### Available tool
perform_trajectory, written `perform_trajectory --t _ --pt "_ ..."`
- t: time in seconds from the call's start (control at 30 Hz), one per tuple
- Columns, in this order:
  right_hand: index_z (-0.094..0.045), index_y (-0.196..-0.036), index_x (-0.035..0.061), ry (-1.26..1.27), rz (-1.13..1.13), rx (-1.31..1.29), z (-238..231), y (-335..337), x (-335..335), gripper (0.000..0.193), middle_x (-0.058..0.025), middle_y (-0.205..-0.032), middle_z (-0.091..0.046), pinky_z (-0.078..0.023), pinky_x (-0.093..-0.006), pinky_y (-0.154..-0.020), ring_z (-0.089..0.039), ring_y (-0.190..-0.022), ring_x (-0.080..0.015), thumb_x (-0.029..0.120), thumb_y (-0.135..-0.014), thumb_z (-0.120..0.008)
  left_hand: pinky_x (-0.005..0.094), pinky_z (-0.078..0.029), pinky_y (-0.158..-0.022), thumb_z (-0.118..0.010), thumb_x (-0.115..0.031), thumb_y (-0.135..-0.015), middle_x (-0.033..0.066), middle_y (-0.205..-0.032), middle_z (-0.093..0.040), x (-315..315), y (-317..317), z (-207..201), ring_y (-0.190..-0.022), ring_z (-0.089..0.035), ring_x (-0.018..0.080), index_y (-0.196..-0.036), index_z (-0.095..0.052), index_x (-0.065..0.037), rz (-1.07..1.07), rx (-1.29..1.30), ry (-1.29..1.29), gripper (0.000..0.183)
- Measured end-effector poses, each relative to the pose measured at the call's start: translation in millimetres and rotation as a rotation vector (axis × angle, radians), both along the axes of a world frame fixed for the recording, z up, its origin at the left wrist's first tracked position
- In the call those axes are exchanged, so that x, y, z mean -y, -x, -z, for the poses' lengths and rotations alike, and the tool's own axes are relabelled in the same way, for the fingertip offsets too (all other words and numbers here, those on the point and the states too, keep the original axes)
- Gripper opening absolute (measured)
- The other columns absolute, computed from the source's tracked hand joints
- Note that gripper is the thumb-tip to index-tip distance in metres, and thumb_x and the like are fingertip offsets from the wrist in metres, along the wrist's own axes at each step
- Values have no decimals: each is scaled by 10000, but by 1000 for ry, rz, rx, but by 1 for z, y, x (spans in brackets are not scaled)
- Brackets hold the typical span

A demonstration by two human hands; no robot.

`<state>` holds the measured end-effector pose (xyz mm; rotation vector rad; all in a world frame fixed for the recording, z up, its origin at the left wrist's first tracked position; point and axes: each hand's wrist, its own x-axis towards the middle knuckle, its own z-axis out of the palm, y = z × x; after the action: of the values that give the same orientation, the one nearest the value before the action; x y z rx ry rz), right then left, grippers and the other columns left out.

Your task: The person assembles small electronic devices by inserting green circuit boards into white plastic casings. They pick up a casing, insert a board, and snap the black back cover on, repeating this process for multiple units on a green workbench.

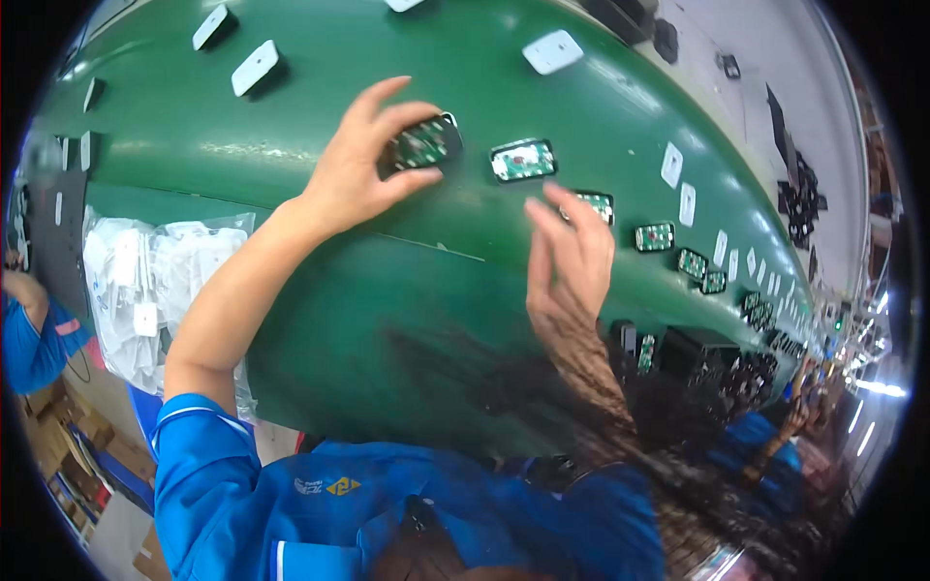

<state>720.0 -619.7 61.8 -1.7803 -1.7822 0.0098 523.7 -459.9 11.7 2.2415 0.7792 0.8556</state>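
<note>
My left hand (363, 160) is closed around the edges of a small black case with a green circuit board (423, 143), which looks blurred. A second case (523, 161), with a white piece over its board, lies on the green surface just to its right. My right hand (573, 252) is partly open with its fingers extended, and nothing shows in it. Its fingertips are beside a third case (595, 207), which they partly cover. Farther right lies another open case with a circuit board (655, 237).
White flat covers (553, 52) lie spread over the green work surface (339, 58). At the left is a clear bag of white parts (145, 281). A black bin (693, 349) stands at the right near dark parts. Another person's arm (27, 295) shows at the far left.
</note>
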Motion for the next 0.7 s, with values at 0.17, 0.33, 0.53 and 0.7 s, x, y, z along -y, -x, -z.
perform_trajectory --t 0.17,0.33,0.53,0.7 --pt "-662 -906 91 100 40 -250 -37 30 149 306 -75 -937 -639 -442 -384 -739 -603 -823 -271 -13 -631 -578 441 -391 -991 -789 -255 -654 159 -1365 -412 22 -35 4 -1227 -412 374 -1171 -581 -168 84 -313 -164 563" --pt "-579 -674 89 595 435 -464 -5 94 341 128 -92 -774 -595 -446 -404 -666 -572 -734 -298 -19 -631 -527 420 -400 -966 -775 -231 -690 191 -1263 -483 16 -25 22 -1153 -475 352 -1145 -588 -72 -1 -324 -295 517" --pt "-617 -922 35 968 1024 -432 202 173 494 163 -149 -924 -625 -485 -389 -797 -592 -909 -334 8 -810 -502 430 -382 -978 -762 -218 -751 203 -1279 -447 32 -21 37 -1168 -453 364 -1190 -546 -54 -84 -323 -466 516" --pt "-617 -929 35 1131 1027 -529 306 167 454 162 -151 -928 -626 -485 -389 -798 -594 -910 -334 13 -812 -506 435 -354 -1005 -708 -174 -801 204 -1310 -417 30 -23 39 -1203 -432 368 -1228 -495 -19 -63 -358 -514 502"
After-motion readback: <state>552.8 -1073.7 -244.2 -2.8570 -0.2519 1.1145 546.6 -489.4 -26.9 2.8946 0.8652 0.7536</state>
